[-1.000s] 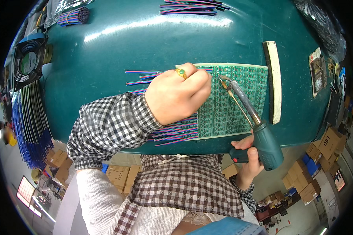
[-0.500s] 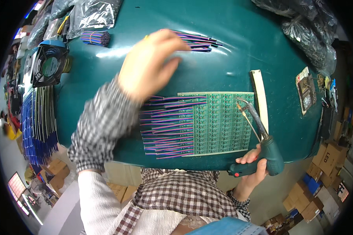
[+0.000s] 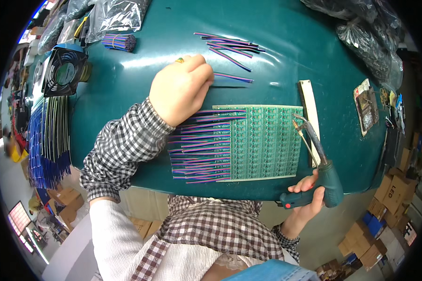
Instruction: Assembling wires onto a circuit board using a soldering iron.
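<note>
The left hand (image 3: pixel 182 86) pinches one striped wire (image 3: pixel 234 77) over the green table (image 3: pixel 122 98) — its fingertips are hidden behind the back of the hand. The right hand (image 3: pixel 307 206) curls around a green soldering gun (image 3: pixel 332 187), the palm partly out of sight; whether the metal tip touches the board (image 3: pixel 267 145) is hard to tell. The board lies flat at the near edge, green and packed with small repeated circuits. Striped leads (image 3: pixel 204 165) extend from its left side, some ends covered by the checked cuff (image 3: pixel 158 114). Farther off are loose wires (image 3: pixel 229 46) and plastic bags (image 3: pixel 119 18), cut off above.
</note>
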Motion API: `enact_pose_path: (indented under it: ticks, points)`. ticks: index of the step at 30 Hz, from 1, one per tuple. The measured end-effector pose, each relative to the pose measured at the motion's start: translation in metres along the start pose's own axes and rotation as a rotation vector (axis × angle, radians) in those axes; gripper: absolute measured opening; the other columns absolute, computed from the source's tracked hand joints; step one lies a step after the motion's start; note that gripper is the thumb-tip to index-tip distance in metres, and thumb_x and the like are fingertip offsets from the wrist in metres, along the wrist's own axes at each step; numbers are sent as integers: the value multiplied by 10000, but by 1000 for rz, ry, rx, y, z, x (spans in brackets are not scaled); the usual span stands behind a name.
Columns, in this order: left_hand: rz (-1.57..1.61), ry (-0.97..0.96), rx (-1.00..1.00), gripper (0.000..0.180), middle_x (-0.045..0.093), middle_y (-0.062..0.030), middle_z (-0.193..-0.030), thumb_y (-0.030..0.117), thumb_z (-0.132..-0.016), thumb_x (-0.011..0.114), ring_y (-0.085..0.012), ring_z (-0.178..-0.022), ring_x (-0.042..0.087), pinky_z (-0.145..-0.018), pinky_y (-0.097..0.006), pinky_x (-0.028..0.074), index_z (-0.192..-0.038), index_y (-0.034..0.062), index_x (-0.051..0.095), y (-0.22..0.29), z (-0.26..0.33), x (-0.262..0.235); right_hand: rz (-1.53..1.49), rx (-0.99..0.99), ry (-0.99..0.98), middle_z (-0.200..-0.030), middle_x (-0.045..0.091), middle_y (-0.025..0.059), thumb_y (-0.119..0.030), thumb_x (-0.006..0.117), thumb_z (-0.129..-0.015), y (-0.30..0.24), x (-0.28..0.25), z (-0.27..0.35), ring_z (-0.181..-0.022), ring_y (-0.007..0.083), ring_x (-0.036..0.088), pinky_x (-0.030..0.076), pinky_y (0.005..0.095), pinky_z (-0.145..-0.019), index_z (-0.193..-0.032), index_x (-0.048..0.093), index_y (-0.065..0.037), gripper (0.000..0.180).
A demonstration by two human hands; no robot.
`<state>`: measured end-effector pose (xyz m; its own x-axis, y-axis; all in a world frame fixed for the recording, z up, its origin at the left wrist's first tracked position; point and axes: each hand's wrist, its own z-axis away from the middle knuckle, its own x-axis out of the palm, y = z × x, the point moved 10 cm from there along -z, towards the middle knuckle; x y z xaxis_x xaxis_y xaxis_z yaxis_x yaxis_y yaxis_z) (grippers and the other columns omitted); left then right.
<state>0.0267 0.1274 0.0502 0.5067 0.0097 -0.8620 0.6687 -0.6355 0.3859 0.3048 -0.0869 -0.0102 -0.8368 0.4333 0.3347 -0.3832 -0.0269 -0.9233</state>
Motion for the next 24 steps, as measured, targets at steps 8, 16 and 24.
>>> enact_pose_path:
  ticks: [8, 16, 24]
  points:
    - [121, -173, 28, 160, 569, -108, -852, 114, -776, 698, -315, -843, 587, -741, -407, 484, -872, 46, 590, 8, -16, 50, 44, 8, -85, -796, 537, 85, -346, 502, -982, 3, 10, 3, -674, 178, 577, 591, 361, -603, -1275, 442, 54, 499]
    - [326, -129, -28, 116, 592, -111, -859, 72, -820, 672, -284, -805, 605, -718, -351, 499, -879, 19, 587, 18, -8, 40, 45, 23, -37, -793, 544, 97, -342, 547, -956, 3, 4, 6, -666, 194, 586, 589, 371, -596, -1268, 431, 77, 535]
    - [556, -139, -114, 148, 622, -111, -886, -15, -822, 658, -248, -801, 637, -693, -321, 523, -969, -4, 641, 33, 19, 24, 30, 69, -19, -793, 556, 113, -340, 597, -928, 5, 11, 6, -669, 215, 601, 592, 390, -609, -1257, 418, 104, 581]
